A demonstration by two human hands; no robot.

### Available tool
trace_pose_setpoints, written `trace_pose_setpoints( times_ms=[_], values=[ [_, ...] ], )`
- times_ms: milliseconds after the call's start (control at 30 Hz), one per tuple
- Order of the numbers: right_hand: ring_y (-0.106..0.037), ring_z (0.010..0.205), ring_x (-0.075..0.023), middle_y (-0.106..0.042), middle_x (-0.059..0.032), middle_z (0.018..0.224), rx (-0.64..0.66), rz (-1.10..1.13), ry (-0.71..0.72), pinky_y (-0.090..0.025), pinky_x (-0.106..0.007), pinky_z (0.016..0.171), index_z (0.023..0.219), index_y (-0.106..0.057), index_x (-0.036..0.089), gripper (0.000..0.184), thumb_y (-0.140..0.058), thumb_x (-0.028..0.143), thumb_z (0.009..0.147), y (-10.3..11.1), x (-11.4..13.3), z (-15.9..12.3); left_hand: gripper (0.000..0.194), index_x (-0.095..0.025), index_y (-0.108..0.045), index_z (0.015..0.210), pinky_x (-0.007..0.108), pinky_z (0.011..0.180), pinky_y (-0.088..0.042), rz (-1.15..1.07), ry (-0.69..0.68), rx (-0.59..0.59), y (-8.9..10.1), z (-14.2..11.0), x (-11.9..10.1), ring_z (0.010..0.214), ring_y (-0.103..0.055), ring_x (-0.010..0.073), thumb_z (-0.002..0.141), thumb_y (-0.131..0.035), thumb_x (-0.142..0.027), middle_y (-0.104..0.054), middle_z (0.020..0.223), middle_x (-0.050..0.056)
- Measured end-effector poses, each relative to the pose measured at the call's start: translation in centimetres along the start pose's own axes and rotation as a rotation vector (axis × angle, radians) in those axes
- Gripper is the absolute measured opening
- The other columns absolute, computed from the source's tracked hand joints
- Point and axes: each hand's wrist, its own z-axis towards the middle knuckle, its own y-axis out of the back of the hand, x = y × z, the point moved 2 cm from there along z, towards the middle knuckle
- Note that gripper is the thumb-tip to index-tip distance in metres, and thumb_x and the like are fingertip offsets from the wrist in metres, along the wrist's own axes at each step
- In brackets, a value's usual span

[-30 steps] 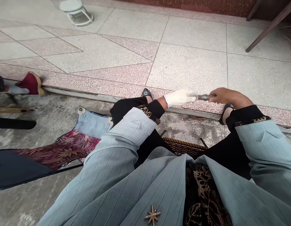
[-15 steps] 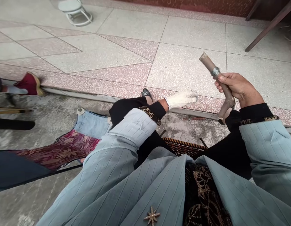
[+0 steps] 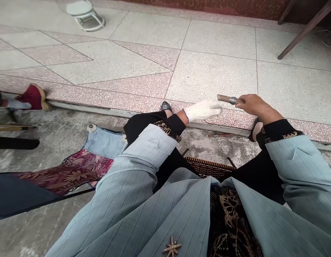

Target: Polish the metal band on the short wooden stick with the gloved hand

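My right hand (image 3: 251, 104), bare, grips a short wooden stick (image 3: 223, 97) with a band of silvery wire (image 3: 232, 100) wound round it. The stick's cut end points left, and my fingers cover its other part. Just left of and below that end is my left hand (image 3: 202, 110) in a white knitted glove. Its fingers are drawn together over the step edge, and whatever they may hold is hidden. A gap shows between the glove and the stick.
A thin reddish stick (image 3: 219, 135) lies on the concrete below my hands. Between my legs shows a woven wicker edge (image 3: 208, 165). A folding fabric chair (image 3: 85, 164) stands at left, near another person's red shoe (image 3: 34, 97). A white stool (image 3: 85, 14) is farther back.
My right hand has lowered and moved left, swinging the stick from steeply slanted to nearly level. Its forked lower part is now out of sight. My left hand has shifted slightly left.
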Motion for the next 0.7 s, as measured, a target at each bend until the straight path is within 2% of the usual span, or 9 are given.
trace_pose_setpoints(
  times_ms=[67,167,300,367,433,533,600,700],
  values=[
    [-0.060,0.086,-0.0259,-0.069,-0.0119,0.098,0.107,-0.037,0.040,-0.041,-0.035,0.067,0.104,-0.071,0.019,0.034,-0.058,0.041,0.082,-0.3,0.3,-0.2,0.019,-0.008,-0.065,0.085,0.019,0.073,-0.038,0.062,-0.009,0.000,0.2,0.0,-0.1,0.072,-0.053,0.0102,0.087,-0.050,-0.020,-0.055,0.060,-0.003],
    [-0.059,0.081,-0.0230,-0.069,-0.0085,0.092,0.360,-0.004,0.185,-0.041,-0.033,0.066,0.101,-0.071,0.020,0.030,-0.060,0.037,0.080,-1.1,1.1,-0.8,0.021,-0.008,-0.065,0.088,0.021,0.076,-0.038,0.151,-0.036,-0.004,0.5,-0.1,-0.3,0.076,-0.053,0.0108,0.086,-0.050,-0.022,-0.059,0.066,-0.001],
    [-0.057,0.077,-0.0185,-0.068,-0.0020,0.084,0.731,0.283,0.487,-0.042,-0.030,0.068,0.099,-0.073,0.021,0.029,-0.064,0.040,0.079,-1.0,2.4,-2.7,0.019,-0.011,-0.066,0.086,0.022,0.072,-0.038,0.194,-0.074,-0.021,0.8,0.0,-0.3,0.073,-0.052,0.0115,0.085,-0.054,-0.024,-0.060,0.071,0.000],
    [-0.056,0.076,-0.0171,-0.067,-0.0006,0.086,0.783,0.461,0.566,-0.043,-0.030,0.069,0.103,-0.072,0.023,0.034,-0.067,0.045,0.078,0.2,2.8,-3.8,0.017,-0.012,-0.064,0.086,0.022,0.066,-0.037,0.133,-0.078,-0.032,0.8,0.2,0.1,0.066,-0.050,0.0105,0.086,-0.053,-0.025,-0.059,0.071,0.000],
    [-0.055,0.074,-0.0157,-0.066,-0.0006,0.086,0.654,0.646,0.527,-0.043,-0.030,0.068,0.104,-0.071,0.023,0.035,-0.070,0.045,0.077,1.9,2.8,-4.3,0.017,-0.013,-0.062,0.086,0.022,0.060,-0.036,0.014,-0.060,-0.043,0.6,0.6,0.7,0.059,-0.046,0.0088,0.088,-0.051,-0.027,-0.057,0.070,0.000],
    [-0.052,0.067,-0.0139,-0.064,-0.0020,0.080,0.297,0.932,0.365,-0.044,-0.029,0.063,0.092,-0.069,0.022,0.026,-0.072,0.043,0.077,3.8,1.9,-4.3,0.020,-0.015,-0.059,0.085,0.021,0.053,-0.032,-0.145,-0.062,0.027,-0.2,1.0,1.7,0.053,-0.042,0.0069,0.092,-0.048,-0.030,-0.053,0.066,-0.001],
    [-0.049,0.061,-0.0128,-0.061,-0.0028,0.074,0.102,1.054,0.225,-0.044,-0.029,0.059,0.082,-0.066,0.021,0.022,-0.071,0.042,0.078,4.1,1.3,-3.8,0.020,-0.016,-0.059,0.086,0.021,0.050,-0.032,-0.189,-0.090,0.107,-0.9,1.1,1.8,0.052,-0.041,0.0066,0.092,-0.048,-0.032,-0.052,0.066,-0.001],
    [-0.048,0.059,-0.0128,-0.058,-0.0041,0.070,-0.008,1.053,0.051,-0.044,-0.030,0.056,0.075,-0.061,0.020,0.022,-0.071,0.039,0.078,3.1,0.8,-2.6,0.020,-0.016,-0.061,0.087,0.022,0.051,-0.034,-0.189,-0.078,0.155,-1.7,0.9,1.5,0.052,-0.043,0.0069,0.091,-0.052,-0.034,-0.054,0.065,-0.001]
  ],
)
